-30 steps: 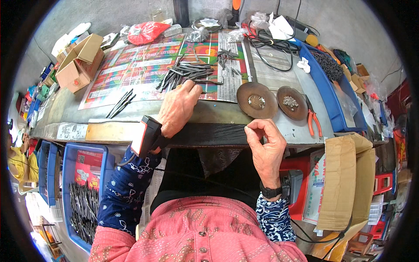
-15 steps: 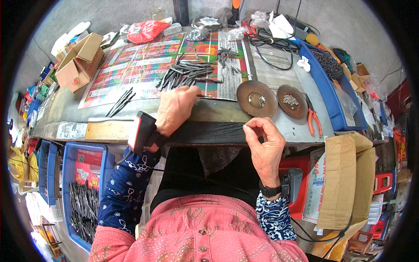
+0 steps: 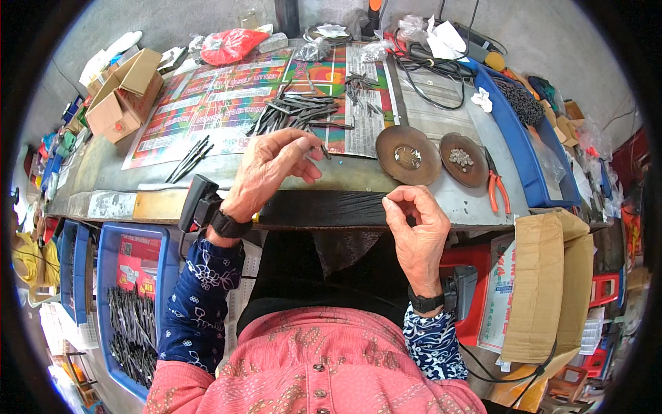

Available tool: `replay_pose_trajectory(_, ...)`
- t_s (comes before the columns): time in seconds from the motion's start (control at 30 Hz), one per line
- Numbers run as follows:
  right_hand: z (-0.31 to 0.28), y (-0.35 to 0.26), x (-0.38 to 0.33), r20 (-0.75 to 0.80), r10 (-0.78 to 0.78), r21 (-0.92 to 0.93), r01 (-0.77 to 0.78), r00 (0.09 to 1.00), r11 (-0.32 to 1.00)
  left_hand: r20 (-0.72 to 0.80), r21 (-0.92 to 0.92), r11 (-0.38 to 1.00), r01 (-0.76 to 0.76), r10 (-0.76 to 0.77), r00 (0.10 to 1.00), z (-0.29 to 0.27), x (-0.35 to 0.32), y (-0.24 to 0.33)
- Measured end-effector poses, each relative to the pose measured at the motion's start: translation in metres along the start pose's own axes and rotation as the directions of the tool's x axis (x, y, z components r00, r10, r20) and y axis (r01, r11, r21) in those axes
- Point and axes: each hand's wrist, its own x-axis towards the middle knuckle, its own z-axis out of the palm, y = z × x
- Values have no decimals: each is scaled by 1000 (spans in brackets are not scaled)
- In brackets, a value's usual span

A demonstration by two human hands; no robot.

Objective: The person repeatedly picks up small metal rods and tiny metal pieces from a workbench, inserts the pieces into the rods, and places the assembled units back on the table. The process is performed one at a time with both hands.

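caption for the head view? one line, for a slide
Left hand lifts a thin dark metal piece near the pile of pieces; right hand is pinched closed at the workbench edge.

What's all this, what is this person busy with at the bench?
A person sits at a cluttered workbench doing small assembly work by hand. The left hand is raised above the bench edge and pinches a thin dark metal piece, close to a pile of similar dark metal pieces. The right hand hovers at the bench's front edge with fingers curled together. Two round metal dishes of tiny parts sit nearby.
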Motion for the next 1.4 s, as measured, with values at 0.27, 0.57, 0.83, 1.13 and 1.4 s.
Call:
replay_pose_trajectory(0.27, 2, -1, -1, 6, 1, 5, -1, 1000, 1000, -49, 234, 970, -61, 74, 996, 0, 1, -12)
replay_pose_trajectory(0.57, 4, 0, 0, -16, -30, 8, 30, 999, 1000, -175, 230, 973, 8, 34, 984, 8, 0, -2)
replay_pose_trajectory(0.83, 4, 1, -1, -14, -18, 22, 19, 1000, 1000, -123, 723, 653, -225, 442, 888, 5, 7, -14)
replay_pose_trajectory(1.13, 2, 2, -2, -24, -16, 24, 17, 1000, 1000, -114, 731, 643, -229, 446, 888, 11, 5, -12)
replay_pose_trajectory(1.4, 0, 1, -4, 10, 13, 27, -14, 1000, 1000, -96, 774, 590, -230, 468, 879, 14, 5, -13)
